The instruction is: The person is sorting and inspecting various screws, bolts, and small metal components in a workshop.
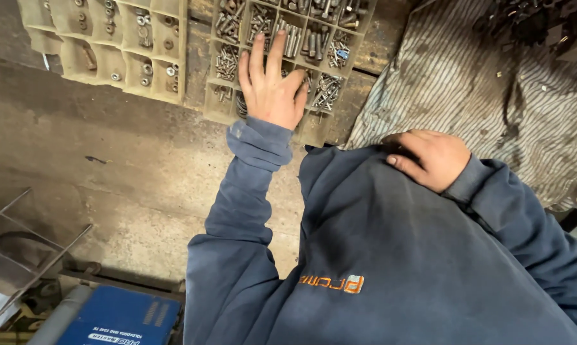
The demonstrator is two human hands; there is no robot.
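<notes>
Reaching down from above, a person in a dark blue sweatshirt [390, 255] spreads the left hand [270, 86] over a beige parts tray [314, 124] on the concrete floor [109, 166], fingers apart and holding nothing, fingertips over the compartments of bolts [293, 39] and screws [226, 62]. The right hand [429, 158] rests on the sweatshirt near the knee, fingers curled together, gripping no object. A second parts tray [103, 64], sparsely filled with nuts and washers, lies just beside the first. The bolts look like small, stiff steel pieces, light singly but likely oily and prone to slip; pinching one by its shank between thumb and forefinger would seem the surest hold. The palm hides the compartments beneath it, and the tops of both trays are cut off. A striped, soiled cloth [467, 83] lies to the right with dark scrap on it too blurred to identify. A blue machine case [119, 319] sits at the lower left.
</notes>
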